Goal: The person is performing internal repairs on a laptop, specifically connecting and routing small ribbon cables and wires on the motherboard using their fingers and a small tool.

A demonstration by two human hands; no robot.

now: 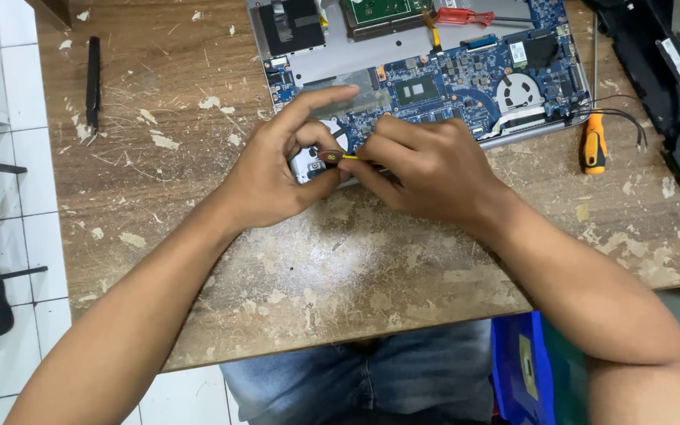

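Note:
An opened laptop [340,59] lies on the worn wooden table [167,205], its blue circuit board [466,79] and round fan [517,89] exposed. My left hand [277,169] rests at the laptop's front left corner, index finger stretched over the board, thumb and fingers pinching the red and yellow tip end of a small screwdriver [338,157]. My right hand [426,169] is closed on the same screwdriver from the right, its handle hidden in the fist. Both hands touch each other over a small silver part at the laptop's edge.
An orange-handled screwdriver [593,145] lies right of the laptop beside black wires [623,118]. A red-handled tool [466,16] rests on the laptop's far side. A black strip [93,79] lies at far left. Black device parts [678,86] fill the right edge. White tile floor is on the left.

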